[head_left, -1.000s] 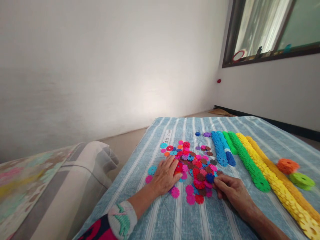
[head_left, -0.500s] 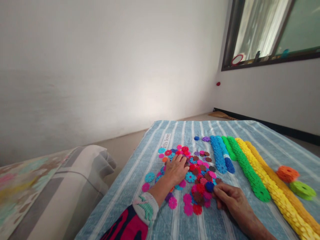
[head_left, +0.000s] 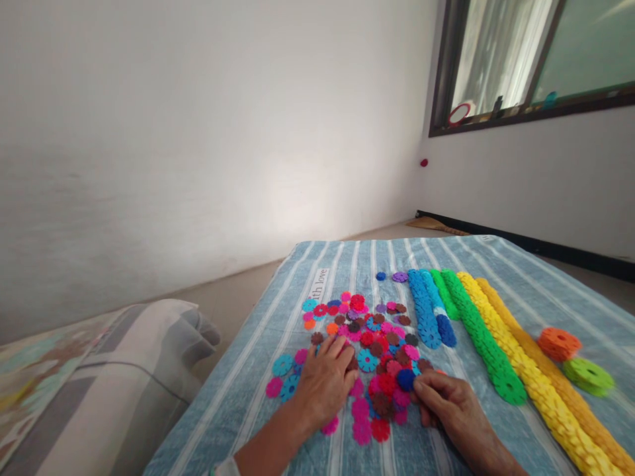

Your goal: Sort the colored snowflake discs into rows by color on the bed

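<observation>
in the head view, the left hand is now resting nearer the person, no longer covering the upper middle of the loose pile of multicoloured notched discs, so more pink, brown and red pieces there are showing and seem easier to pick out by colour. the right hand is keeping its hold at the pile's right edge, so the dark blue notched disc is staying apart in its grasp; whether more discs are stacked beneath it, i cannot tell.

the left fingers are lying loosely spread, palm down, touching the discs under them without visibly pinching any. the right fingers are closing narrowly, thumb against forefinger, gripping the dark blue notched disc by its edge just above the pile.

to the right, on the striped cloth, blue, green and yellow rows of discs are lying side by side, with orange and lime stacks sitting beyond them
</observation>
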The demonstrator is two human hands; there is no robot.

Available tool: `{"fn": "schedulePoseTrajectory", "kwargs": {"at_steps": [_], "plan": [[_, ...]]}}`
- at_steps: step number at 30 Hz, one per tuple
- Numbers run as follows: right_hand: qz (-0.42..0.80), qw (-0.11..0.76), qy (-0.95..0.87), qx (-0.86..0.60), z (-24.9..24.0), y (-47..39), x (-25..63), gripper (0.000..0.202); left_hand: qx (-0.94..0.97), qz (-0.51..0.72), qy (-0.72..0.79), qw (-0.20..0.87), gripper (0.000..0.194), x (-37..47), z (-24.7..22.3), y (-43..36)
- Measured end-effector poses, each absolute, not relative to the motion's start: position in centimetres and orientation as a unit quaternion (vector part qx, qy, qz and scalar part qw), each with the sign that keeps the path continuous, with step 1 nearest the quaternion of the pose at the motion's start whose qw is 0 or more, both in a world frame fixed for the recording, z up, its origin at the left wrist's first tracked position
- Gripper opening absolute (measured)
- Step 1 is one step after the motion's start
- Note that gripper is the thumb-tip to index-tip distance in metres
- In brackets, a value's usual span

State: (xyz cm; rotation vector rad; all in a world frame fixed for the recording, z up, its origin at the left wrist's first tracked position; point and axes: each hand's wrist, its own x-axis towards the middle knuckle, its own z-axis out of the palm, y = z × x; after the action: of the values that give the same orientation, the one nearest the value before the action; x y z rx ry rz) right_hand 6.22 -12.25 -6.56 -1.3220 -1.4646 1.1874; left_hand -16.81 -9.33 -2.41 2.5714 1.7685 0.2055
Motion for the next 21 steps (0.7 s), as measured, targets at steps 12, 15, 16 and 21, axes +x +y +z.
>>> {"fn": "schedulePoseTrajectory", "kwargs": {"at_steps": [12,15,16,21], "plan": [[0.458,0.398,-0.6,-0.521,-6.5,-12.4,6.4,0.042,0.849,0.098,0.519,0.03,0.027,-14.1,-4.1,-12.3],[0.454,0.394,-0.607,-0.52,-6.5,-12.5,6.5,0.042,0.861,0.118,0.493,0.035,0.026,-14.0,-4.5,-11.8],[0.457,0.392,-0.605,-0.521,-6.5,-12.5,6.5,0.042,0.865,0.127,0.484,0.041,0.026,-14.0,-4.5,-11.6],[0.462,0.389,-0.604,-0.519,-7.0,-12.3,6.6,0.044,0.874,0.2,0.438,0.069,0.031,-14.6,-4.6,-10.6]]}}
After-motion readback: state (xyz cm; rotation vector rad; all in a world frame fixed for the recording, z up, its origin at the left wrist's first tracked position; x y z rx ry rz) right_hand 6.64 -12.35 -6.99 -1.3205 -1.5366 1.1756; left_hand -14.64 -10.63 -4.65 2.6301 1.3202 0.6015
